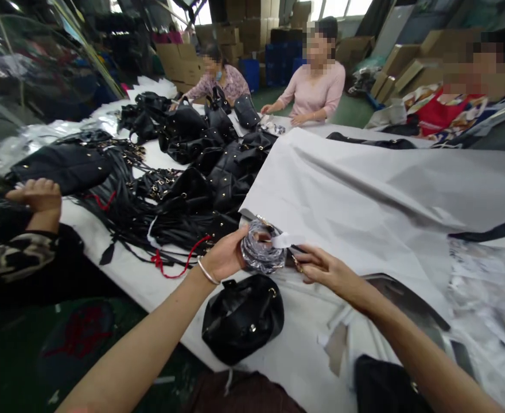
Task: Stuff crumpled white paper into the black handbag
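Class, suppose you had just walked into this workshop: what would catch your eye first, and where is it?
First, the two bare hands in the foreground: the left hand holds a coiled strap wrapped in clear plastic, and the right hand pinches at its edge. Just below lies a black handbag on the white table. Beyond, a big heap of black bags and straps runs up the table towards the seated co-workers.

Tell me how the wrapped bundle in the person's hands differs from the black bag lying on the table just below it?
The wrapped bundle is a coil in shiny clear film with a white slip on it; the black bag is bare. The bundle is held up by the left hand, while the right hand pinches something at its edge; the bag lies slumped and untouched at the table edge. The bundle looks smaller than the bag. Both show gold-coloured metal fittings.
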Motion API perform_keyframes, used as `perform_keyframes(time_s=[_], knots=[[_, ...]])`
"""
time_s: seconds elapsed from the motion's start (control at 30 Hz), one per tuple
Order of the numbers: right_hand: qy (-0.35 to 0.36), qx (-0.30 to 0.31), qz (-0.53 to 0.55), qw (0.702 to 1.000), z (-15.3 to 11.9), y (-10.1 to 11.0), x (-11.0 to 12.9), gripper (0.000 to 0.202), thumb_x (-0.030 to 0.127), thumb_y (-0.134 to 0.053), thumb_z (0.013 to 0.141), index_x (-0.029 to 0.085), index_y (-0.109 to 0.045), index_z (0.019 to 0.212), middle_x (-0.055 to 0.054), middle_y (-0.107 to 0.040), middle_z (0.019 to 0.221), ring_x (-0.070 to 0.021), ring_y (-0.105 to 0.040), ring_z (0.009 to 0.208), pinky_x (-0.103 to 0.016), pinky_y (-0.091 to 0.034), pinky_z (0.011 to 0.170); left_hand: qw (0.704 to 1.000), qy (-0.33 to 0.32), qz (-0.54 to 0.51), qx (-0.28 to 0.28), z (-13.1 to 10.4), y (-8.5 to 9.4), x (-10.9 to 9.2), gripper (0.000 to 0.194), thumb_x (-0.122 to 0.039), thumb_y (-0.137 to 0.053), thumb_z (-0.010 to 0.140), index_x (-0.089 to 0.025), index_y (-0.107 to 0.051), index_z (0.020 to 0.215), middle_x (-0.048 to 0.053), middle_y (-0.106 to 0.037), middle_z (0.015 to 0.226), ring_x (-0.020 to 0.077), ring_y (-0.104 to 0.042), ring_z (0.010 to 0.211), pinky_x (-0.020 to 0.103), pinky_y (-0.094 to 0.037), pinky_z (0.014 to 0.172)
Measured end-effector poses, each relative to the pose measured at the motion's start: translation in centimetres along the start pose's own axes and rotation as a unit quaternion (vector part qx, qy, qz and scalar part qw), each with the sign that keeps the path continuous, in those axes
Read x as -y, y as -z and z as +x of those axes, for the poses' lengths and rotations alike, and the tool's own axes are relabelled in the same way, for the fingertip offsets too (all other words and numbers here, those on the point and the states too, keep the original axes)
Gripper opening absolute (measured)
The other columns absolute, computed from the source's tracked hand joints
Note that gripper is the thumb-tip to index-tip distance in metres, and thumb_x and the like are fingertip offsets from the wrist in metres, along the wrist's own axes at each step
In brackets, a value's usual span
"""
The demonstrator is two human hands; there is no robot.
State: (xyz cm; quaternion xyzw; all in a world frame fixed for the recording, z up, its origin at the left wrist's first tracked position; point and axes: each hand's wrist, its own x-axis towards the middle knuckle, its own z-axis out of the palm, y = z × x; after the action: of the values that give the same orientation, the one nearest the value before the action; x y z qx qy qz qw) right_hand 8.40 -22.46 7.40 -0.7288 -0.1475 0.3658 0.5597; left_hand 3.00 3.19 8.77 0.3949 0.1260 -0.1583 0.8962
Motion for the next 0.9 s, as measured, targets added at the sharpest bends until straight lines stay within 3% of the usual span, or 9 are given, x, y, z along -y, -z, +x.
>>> perform_keyframes(time_s=[0.1,0.2,0.3,0.37,0.43,0.5,0.6,0.77,0.9], knots=[[0.021,0.063,0.178,0.982,-1.3,-5.3,1.9,0.073,0.059,-0.061,0.081,0.024,-0.036,0.141,-0.013,-0.056,0.131,-0.0239,-0.061,0.106,-0.036,-0.059,0.077,0.988,-0.043,0.151,0.013,-2.4,-1.2,1.6,0.037,-0.045,-0.053,0.093,-0.013,-0.066,0.104,0.008,-0.071,0.098,0.0212,-0.064,0.094,0.035,-0.050,0.089],[0.030,0.022,0.200,0.979,-1.5,-8.5,2.0,0.059,0.053,-0.068,0.079,0.020,-0.052,0.125,-0.010,-0.063,0.111,-0.0195,-0.063,0.086,-0.026,-0.057,0.060,0.914,-0.140,0.380,-0.015,-4.9,-1.3,1.7,0.041,-0.049,-0.055,0.090,-0.013,-0.061,0.107,0.006,-0.067,0.099,0.0198,-0.061,0.093,0.032,-0.049,0.084],[0.054,-0.080,0.173,0.980,-2.2,-8.3,1.3,0.054,0.049,-0.071,0.076,0.019,-0.055,0.118,-0.007,-0.063,0.105,-0.0187,-0.061,0.082,-0.027,-0.056,0.061,0.829,-0.234,0.496,-0.106,-8.3,0.6,1.5,0.040,-0.048,-0.053,0.090,-0.014,-0.057,0.111,0.007,-0.064,0.104,0.0194,-0.060,0.096,0.032,-0.049,0.084],[0.090,-0.117,0.101,0.984,-3.5,-7.3,0.8,0.045,0.048,-0.068,0.079,0.020,-0.057,0.112,-0.004,-0.064,0.097,-0.0171,-0.060,0.081,-0.026,-0.054,0.064,0.806,-0.225,0.534,-0.123,-10.7,2.5,2.1,0.037,-0.043,-0.059,0.087,-0.016,-0.057,0.112,0.007,-0.063,0.109,0.0208,-0.060,0.102,0.034,-0.048,0.090],[0.102,-0.062,-0.009,0.993,-5.2,-6.7,0.2,0.033,0.044,-0.063,0.082,0.019,-0.060,0.104,-0.002,-0.063,0.089,-0.0155,-0.058,0.077,-0.024,-0.050,0.065,0.798,-0.185,0.565,-0.103,-12.8,4.1,3.6,0.043,-0.039,-0.067,0.080,-0.018,-0.057,0.116,0.007,-0.062,0.118,0.0227,-0.057,0.111,0.037,-0.045,0.098],[0.071,0.060,-0.096,0.991,-6.7,-7.3,-0.6,0.024,0.037,-0.059,0.084,0.019,-0.062,0.100,-0.001,-0.063,0.086,-0.0150,-0.057,0.073,-0.023,-0.048,0.062,0.788,-0.163,0.588,-0.082,-14.0,5.0,5.7,0.056,-0.036,-0.072,0.075,-0.020,-0.052,0.125,0.008,-0.058,0.128,0.0242,-0.053,0.119,0.040,-0.040,0.104],[0.055,0.146,-0.144,0.977,-7.1,-10.2,-2.9,0.024,0.026,-0.051,0.083,0.019,-0.061,0.103,-0.001,-0.064,0.085,-0.0155,-0.059,0.067,-0.026,-0.049,0.061,0.755,-0.161,0.627,-0.109,-13.8,5.2,8.5,0.050,-0.034,-0.071,0.075,-0.018,-0.054,0.119,0.009,-0.061,0.121,0.0255,-0.055,0.113,0.041,-0.042,0.101],[0.196,-0.020,-0.237,0.951,-3.2,-15.3,-7.3,0.040,0.020,-0.042,0.084,0.015,-0.052,0.122,-0.012,-0.064,0.115,-0.0235,-0.059,0.108,-0.041,-0.045,0.098,0.746,-0.146,0.614,-0.213,-11.9,4.8,10.4,0.013,-0.019,-0.055,0.080,-0.018,-0.052,0.093,0.006,-0.063,0.092,0.0221,-0.060,0.087,0.037,-0.049,0.083],[0.180,0.036,-0.419,0.889,1.0,-17.0,-8.9,0.042,0.016,-0.048,0.081,0.011,-0.054,0.122,-0.018,-0.062,0.123,-0.0263,-0.056,0.117,-0.040,-0.044,0.102,0.740,-0.207,0.614,-0.182,-11.9,4.9,10.9,0.030,-0.008,-0.052,0.075,-0.019,-0.051,0.103,0.007,-0.060,0.107,0.0203,-0.057,0.103,0.035,-0.045,0.096]])
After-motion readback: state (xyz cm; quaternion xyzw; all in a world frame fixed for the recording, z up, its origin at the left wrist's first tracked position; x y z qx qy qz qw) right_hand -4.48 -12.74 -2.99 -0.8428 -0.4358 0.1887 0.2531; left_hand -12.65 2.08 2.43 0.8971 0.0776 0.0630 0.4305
